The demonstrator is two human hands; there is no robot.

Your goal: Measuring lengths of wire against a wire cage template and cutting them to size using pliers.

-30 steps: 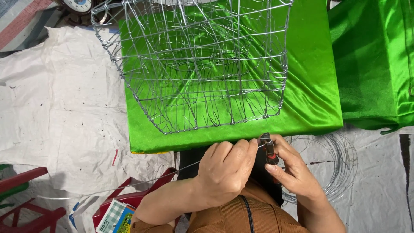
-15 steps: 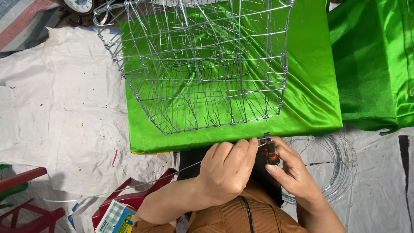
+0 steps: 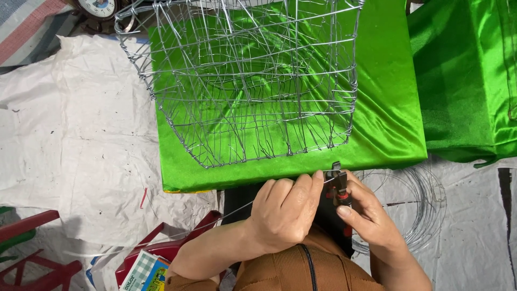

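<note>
A silver wire basket frame (image 3: 253, 81) stands on a block covered in shiny green cloth (image 3: 388, 108). Just below the block's near edge, my left hand (image 3: 283, 213) pinches a thin steel wire (image 3: 215, 221) that runs down-left across my lap. Close beside it, my right hand (image 3: 366, 213) grips small red-handled pliers (image 3: 338, 180), whose dark jaws meet the wire at my left fingertips. Both hands touch each other near the pliers.
A coil of steel wire (image 3: 420, 210) lies on the white sheet (image 3: 70, 140) to the right. A second green-covered block (image 3: 468, 81) sits at the right. Red plastic stools (image 3: 32, 258) and a small printed box (image 3: 142, 272) lie at the lower left. A clock (image 3: 99, 6) peeks in top left.
Hardly anything has moved; both hands stay together at the wire and pliers by the green block's edge.
</note>
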